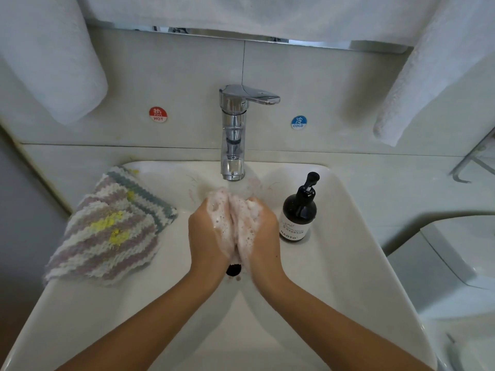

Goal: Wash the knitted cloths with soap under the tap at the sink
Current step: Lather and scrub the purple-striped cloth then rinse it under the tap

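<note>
Hands: I count two, left hand [207, 231] and right hand [263, 231], pressed together, clamped on one soapy cloth [235, 220] below one tap [233, 135]. Two striped cloths [109, 231] lie on the sink [348, 263] rim; one bottle [298, 212] stands right.

The tap [233, 129] was polished chrome metal, the sink [348, 236] glossy smooth white ceramic. At left lay nubbly, matt knitted cloths [109, 231]; the soap bottle [298, 218] at right looked dark and glossy.
</note>
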A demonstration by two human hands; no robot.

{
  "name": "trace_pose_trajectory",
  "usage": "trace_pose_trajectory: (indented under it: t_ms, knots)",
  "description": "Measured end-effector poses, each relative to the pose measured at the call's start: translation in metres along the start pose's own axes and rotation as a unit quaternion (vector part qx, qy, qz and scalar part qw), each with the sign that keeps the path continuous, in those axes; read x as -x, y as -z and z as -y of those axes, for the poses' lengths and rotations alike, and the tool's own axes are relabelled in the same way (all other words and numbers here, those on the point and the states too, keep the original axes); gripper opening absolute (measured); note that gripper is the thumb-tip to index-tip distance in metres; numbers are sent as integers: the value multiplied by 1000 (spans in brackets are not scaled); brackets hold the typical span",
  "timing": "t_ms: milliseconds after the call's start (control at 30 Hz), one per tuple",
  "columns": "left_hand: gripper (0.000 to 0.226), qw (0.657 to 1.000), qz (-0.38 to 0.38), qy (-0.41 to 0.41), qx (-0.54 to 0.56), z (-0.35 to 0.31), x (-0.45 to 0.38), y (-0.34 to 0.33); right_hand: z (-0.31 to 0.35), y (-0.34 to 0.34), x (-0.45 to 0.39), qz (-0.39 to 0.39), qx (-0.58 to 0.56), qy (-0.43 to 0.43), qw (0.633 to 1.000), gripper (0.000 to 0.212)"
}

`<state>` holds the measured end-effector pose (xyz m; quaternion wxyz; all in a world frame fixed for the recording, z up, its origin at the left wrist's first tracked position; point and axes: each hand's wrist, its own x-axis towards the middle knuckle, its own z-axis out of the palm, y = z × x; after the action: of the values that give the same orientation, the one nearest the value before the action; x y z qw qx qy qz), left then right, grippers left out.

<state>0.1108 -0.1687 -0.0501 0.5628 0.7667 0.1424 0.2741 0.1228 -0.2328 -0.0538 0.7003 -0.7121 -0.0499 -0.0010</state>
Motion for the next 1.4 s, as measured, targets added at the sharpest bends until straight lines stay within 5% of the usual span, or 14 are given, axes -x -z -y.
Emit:
trace_pose_trajectory:
  t_ms: [133,267,400,633,833,933,1167,1300,1400]
  knots:
    - [33,997,20,-6,-76,10,-10,3,6,-1,1,19,13,-7,1000,32]
    - [44,997,67,14,-22,-2,19,-1,10,6,-15,-72,-9,-5,997,46]
    - [46,998,35,-19,-41,0,0,-3,8,2,4,-24,30,-31,999,40]
    - [41,994,84,52,38,-2,23,-4,12,5,-14,-32,5,-89,996,39]
    - [42,998,17,51,28,-1,1,-2,15,2,10,6,10,-37,999,39]
    - [40,994,41,84,60,-8,22,-8,14,3,-16,-52,-31,-91,994,40]
    - [42,995,0,75,71,5,0,-5,17,0,3,13,31,-56,998,27]
    - [39,994,26,69,77,5,20,-8,20,-1,-17,-52,4,-70,996,34]
    - [35,993,11,87,83,6,5,-9,13,1,0,-22,22,-63,998,35]
